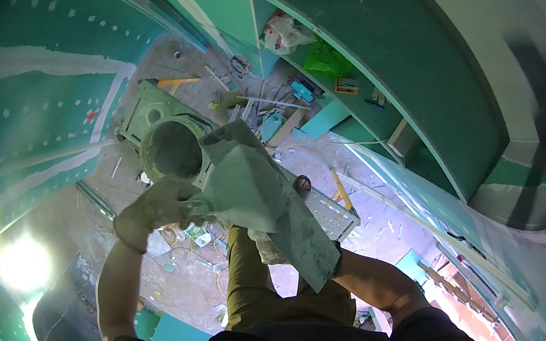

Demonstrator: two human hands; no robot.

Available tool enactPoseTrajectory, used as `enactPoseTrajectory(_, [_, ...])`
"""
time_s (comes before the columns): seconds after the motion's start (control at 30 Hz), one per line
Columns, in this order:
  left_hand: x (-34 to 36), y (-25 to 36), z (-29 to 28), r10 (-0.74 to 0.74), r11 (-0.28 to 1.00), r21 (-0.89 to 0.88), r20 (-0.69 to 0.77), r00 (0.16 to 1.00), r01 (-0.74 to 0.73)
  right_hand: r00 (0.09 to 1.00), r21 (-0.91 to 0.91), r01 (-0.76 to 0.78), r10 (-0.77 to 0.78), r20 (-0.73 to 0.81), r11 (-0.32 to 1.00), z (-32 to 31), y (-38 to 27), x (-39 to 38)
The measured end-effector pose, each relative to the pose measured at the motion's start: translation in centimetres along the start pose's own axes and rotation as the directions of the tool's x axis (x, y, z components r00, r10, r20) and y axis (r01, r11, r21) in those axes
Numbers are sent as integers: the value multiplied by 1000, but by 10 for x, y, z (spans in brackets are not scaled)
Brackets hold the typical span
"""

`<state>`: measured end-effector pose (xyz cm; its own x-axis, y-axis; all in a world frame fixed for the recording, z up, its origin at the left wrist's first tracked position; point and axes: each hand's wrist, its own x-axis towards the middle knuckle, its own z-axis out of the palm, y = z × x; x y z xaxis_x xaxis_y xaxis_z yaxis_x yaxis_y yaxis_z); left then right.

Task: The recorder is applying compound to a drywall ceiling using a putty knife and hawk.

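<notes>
My left hand [162,214], in a dusty work glove, is closed around the narrow end of a putty knife [245,191] with a pale, flaring blade. That blade lies over a long, wide, grey-white smeared filling knife [308,244]. My right hand [266,246], also gloved, is mostly hidden beneath the wide filling knife and grips it from below. Just beyond my left hand stands a round bucket [176,149], its inside coated with grey residue. The bucket rests on a perforated metal work platform [140,110].
Yellow platform legs [341,190] stick out at the sides. Tools and offcuts [271,127] litter the floor ahead. A green board shelf [368,111] at upper right holds bags and small items. A green wall [39,69] with filled spots rises at left; a bright lamp [24,263] shines at lower left.
</notes>
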<state>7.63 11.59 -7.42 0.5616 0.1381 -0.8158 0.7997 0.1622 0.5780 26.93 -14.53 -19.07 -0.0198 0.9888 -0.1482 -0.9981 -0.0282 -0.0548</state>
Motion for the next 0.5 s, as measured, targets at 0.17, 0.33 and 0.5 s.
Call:
enactPoseTrajectory(0.17, [-22,-76,-31,-187,982,-40,-58,981,185,997,-41,63,-62,45,997,5,-11,22])
enactPoseTrajectory(0.33, [-26,-113,40,-104,946,-322,-420,902,-41,989,-62,127,-121,82,990,19,-68,-3])
enactPoseTrajectory(0.5, [-45,-39,168,121,813,-462,-461,879,-354,988,-31,141,-139,73,990,32,-113,40])
